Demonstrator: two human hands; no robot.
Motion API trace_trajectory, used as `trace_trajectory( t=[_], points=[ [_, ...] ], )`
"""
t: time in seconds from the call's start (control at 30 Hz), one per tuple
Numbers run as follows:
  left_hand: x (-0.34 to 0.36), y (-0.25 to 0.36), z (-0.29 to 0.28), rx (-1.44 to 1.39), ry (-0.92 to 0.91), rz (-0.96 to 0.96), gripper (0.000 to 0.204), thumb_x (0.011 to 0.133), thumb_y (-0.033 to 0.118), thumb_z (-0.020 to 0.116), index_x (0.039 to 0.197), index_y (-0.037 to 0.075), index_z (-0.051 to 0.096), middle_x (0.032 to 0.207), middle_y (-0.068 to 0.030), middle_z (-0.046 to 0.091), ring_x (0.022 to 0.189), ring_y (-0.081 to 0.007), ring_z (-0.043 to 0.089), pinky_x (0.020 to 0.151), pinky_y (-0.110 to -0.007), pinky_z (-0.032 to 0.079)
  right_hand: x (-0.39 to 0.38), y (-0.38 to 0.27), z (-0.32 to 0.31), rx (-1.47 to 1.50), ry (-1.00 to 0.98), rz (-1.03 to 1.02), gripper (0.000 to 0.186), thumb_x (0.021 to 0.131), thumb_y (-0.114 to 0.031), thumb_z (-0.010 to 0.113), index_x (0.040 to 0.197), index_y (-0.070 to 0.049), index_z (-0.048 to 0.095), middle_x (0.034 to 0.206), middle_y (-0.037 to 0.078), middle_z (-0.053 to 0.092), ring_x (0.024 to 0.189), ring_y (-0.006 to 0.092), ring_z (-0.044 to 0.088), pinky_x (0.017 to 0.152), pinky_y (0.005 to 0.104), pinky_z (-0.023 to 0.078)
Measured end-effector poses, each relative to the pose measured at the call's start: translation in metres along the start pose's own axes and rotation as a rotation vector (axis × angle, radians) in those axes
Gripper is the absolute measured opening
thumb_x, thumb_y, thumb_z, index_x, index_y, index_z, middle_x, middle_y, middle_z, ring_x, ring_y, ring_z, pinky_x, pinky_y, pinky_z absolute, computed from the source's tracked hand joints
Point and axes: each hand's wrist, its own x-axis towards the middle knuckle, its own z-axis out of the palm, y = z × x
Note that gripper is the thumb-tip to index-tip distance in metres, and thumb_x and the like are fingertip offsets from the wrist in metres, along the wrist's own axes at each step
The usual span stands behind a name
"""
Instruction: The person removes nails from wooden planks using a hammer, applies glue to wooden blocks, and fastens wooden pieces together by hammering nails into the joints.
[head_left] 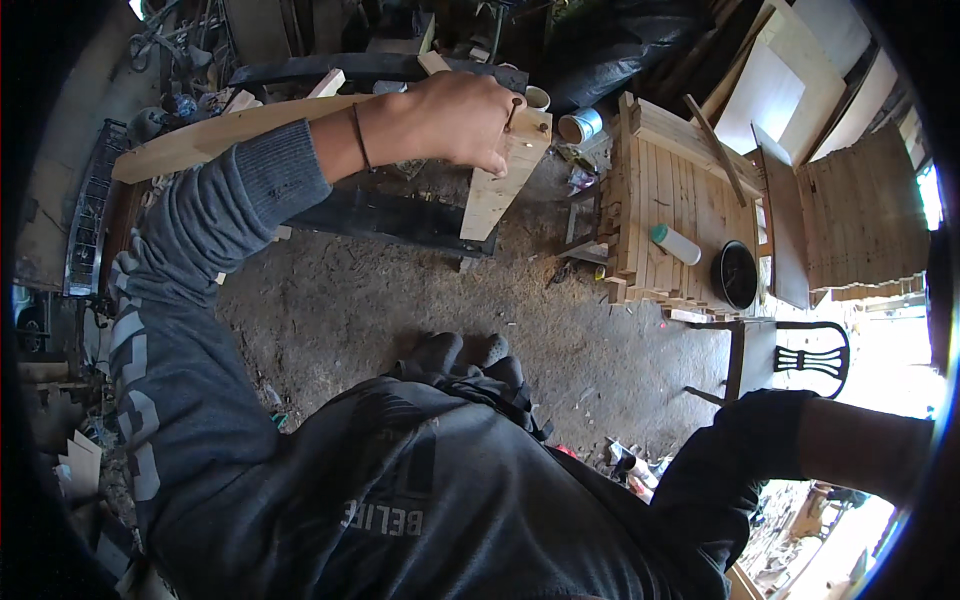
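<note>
My left hand (470, 125) is closed at the end of a short pale wooden board (490, 205), pinching an upright nail (515, 106) near its top. A second nail or screw head (541, 127) sits in that board beside my fingers. A long pale board (170, 150) runs leftward from there over a dark bench frame (360, 218), partly hidden by my arm. My right forearm (860, 445) reaches out past the right rim of the picture, so my right hand is out of sight.
At the right are a slatted wooden crate (680, 185) holding a white bottle (676, 243) and black bowl (735, 275), a chair (810, 355) and leaning panels (775, 85). A paint can (582, 125) and black plastic sheeting (610, 40) lie behind the bench. Scraps (635, 470) litter the floor.
</note>
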Motion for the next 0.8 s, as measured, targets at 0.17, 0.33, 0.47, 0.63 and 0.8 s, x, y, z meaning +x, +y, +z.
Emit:
trace_trajectory(
  t=[0.17, 0.33, 0.47, 0.63, 0.8],
  points=[
    [-0.011, 0.005, 0.000, -0.016, -0.036, -0.049, 0.060, 0.071, 0.041, 0.083, 0.106, -0.004, 0.062, 0.080, -0.0203, 0.070, 0.079, -0.0374, 0.071, 0.071, -0.046, 0.057, -0.057, 0.018, 0.134, -0.017, -0.777, 0.457, 0.032, 0.101, -0.016, 0.056, 0.122, 0.008, 0.051, 0.075, 0.026, 0.063, 0.069, 0.0355, 0.068, 0.064, 0.0467, 0.050],
    [-0.002, 0.002, -0.001, -0.012, -0.004, -0.007, 0.062, 0.070, 0.042, 0.083, 0.107, -0.003, 0.062, 0.087, -0.0209, 0.071, 0.085, -0.0384, 0.071, 0.073, -0.046, 0.056, -0.094, 0.021, 0.124, 0.497, -0.284, 0.754, 0.019, 0.104, -0.021, 0.057, 0.105, -0.002, 0.059, 0.064, -0.006, 0.050, 0.053, 0.0018, 0.047, 0.046, 0.0205, 0.034],
    [-0.001, 0.008, -0.004, 0.027, -0.015, 0.022, 0.061, 0.071, 0.041, 0.083, 0.107, -0.002, 0.062, 0.088, -0.0219, 0.070, 0.085, -0.0392, 0.070, 0.073, -0.045, 0.057, -0.065, 0.021, 0.124, 0.571, -0.307, 0.822, 0.019, 0.103, -0.023, 0.059, 0.102, -0.005, 0.059, 0.065, -0.007, 0.051, 0.051, 0.0011, 0.046, 0.043, 0.0201, 0.036],
    [0.000, 0.010, 0.004, 0.056, -0.007, 0.072, 0.059, 0.072, 0.040, 0.083, 0.107, -0.002, 0.061, 0.088, -0.0212, 0.068, 0.085, -0.0389, 0.070, 0.072, -0.046, 0.057, -0.076, 0.027, 0.138, 0.526, -0.384, 0.874, 0.020, 0.102, -0.023, 0.061, 0.105, -0.003, 0.060, 0.068, -0.004, 0.053, 0.056, 0.0026, 0.046, 0.049, 0.0223, 0.038],
    [-0.004, 0.007, 0.004, 0.074, 0.041, 0.060, 0.060, 0.073, 0.041, 0.082, 0.109, -0.002, 0.061, 0.089, -0.0208, 0.068, 0.087, -0.0392, 0.069, 0.075, -0.046, 0.057, -0.079, 0.018, 0.138, 0.373, -0.467, 0.733, 0.022, 0.100, -0.021, 0.064, 0.108, -0.001, 0.061, 0.071, -0.001, 0.053, 0.066, 0.0061, 0.047, 0.059, 0.0267, 0.039]
  ],
)
